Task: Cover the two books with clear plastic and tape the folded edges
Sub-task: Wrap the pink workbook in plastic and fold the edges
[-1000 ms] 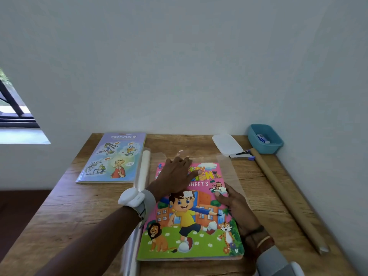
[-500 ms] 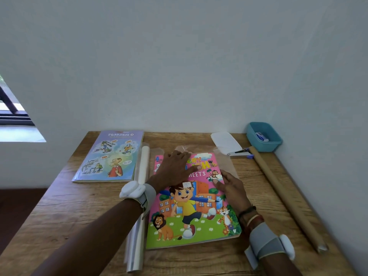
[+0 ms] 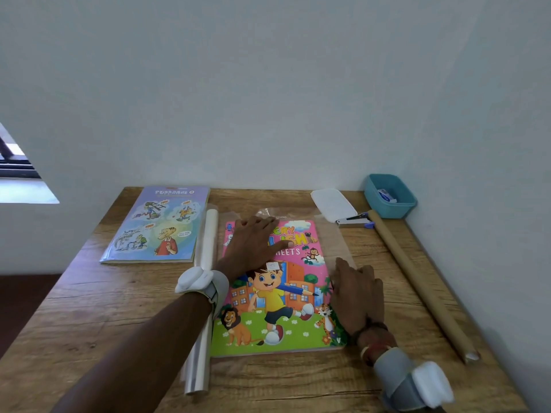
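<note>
The pink book [image 3: 277,308] lies face up on the counter [image 3: 89,308], on a clear sheet [image 3: 340,245] that shows past its top and right edges. The roll [image 3: 205,257] lies just beside its left edge. The left hand [image 3: 253,245] presses flat on the title, fingers straight. The right hand [image 3: 356,296] rests open along the book's right edge, gripping nothing. The second book [image 3: 158,225] lies apart, far left. The film looks light, limp and slippery. It is probably best pinched at its free right margin while the thin book is pinned flat.

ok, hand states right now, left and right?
Left hand: open, pressing flat on the pink book.
Right hand: open, fingers resting at that book's right edge.
</note>
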A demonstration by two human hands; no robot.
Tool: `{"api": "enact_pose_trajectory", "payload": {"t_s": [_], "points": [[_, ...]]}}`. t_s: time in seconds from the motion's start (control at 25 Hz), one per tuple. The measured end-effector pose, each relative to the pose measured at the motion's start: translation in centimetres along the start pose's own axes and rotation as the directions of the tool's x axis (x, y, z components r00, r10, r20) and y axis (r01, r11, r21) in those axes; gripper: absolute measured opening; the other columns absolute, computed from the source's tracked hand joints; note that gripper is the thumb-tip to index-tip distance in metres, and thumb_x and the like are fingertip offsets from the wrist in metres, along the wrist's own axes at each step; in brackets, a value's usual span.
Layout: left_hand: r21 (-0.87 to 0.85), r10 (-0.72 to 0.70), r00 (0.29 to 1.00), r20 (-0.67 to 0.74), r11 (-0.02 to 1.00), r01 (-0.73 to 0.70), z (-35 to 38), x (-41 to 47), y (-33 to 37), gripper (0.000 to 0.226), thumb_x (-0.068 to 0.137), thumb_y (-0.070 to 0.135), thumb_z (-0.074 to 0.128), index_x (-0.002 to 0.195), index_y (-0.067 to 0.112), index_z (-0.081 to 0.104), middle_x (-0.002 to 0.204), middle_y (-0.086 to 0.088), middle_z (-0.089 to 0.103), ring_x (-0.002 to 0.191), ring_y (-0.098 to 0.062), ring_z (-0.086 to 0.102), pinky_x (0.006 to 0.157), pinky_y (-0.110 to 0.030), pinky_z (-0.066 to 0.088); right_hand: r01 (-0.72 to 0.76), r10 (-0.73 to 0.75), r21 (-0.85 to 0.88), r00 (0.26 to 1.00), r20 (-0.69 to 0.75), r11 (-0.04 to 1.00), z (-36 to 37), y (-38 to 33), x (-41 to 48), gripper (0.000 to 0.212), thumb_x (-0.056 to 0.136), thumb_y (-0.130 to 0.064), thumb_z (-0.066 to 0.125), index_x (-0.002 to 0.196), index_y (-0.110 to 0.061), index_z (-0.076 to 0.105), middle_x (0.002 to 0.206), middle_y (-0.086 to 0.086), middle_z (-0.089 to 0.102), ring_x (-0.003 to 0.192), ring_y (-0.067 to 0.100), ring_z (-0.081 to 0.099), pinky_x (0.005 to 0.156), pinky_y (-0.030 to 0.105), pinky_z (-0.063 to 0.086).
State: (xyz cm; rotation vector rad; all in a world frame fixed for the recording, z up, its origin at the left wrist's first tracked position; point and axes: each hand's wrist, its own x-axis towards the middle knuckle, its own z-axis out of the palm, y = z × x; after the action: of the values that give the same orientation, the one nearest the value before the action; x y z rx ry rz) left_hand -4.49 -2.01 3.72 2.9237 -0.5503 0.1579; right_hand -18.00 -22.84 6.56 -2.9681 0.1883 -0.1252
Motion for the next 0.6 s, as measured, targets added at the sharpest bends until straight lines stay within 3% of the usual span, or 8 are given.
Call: {"api": "enact_pose_trajectory", "payload": {"t_s": [0.12,0.28,0.4,0.6], "points": [[-0.003,0.004,1.000,-0.015,1.000,-0.004,-0.1,0.1,-0.1,0.104,0.073,0.085,0.005,0.149,0.021,0.036,0.153,0.002,0.040,0.139,-0.020,0.035,0.112,-0.048,0.023,-0.090,0.091,0.030,0.995,-0.036,0.995,-0.3,0.1,0.2,0.044,0.090,-0.030,0.051,0.132,-0.017,0.045,0.123,0.003,0.060,0.115,0.026,0.047,0.089,0.040,0.040],[0.007,0.011,1.000,-0.021,1.000,-0.011,0.0,0.0,0.0,0.094,0.080,0.081,0.016,0.148,0.020,0.037,0.153,0.001,0.040,0.138,-0.021,0.036,0.111,-0.047,0.023,-0.049,0.044,-0.072,0.997,-0.066,0.996,-1.0,0.0,0.1,0.047,0.089,-0.026,0.052,0.134,-0.017,0.043,0.107,0.004,0.065,0.102,0.025,0.056,0.075,0.034,0.041],[0.038,0.010,1.000,-0.025,0.999,-0.009,0.0,0.3,0.0,0.093,0.080,0.081,0.016,0.148,0.021,0.037,0.152,0.002,0.041,0.137,-0.022,0.037,0.110,-0.047,0.024,-0.102,0.099,-0.040,0.993,-0.072,0.994,-1.7,0.4,0.5,0.053,0.092,-0.023,0.049,0.142,-0.017,0.034,0.109,0.006,0.064,0.102,0.025,0.057,0.076,0.033,0.045],[0.038,0.006,0.999,-0.049,0.999,-0.004,0.2,1.2,0.1,0.087,0.082,0.079,0.020,0.144,0.022,0.041,0.145,-0.002,0.045,0.132,-0.025,0.040,0.108,-0.050,0.029,0.063,-0.074,-0.071,0.984,-0.164,0.996,0.3,1.5,0.3,0.046,0.085,-0.024,0.060,0.126,-0.006,0.055,0.095,0.011,0.070,0.090,0.032,0.060,0.066,0.037,0.049]]}}
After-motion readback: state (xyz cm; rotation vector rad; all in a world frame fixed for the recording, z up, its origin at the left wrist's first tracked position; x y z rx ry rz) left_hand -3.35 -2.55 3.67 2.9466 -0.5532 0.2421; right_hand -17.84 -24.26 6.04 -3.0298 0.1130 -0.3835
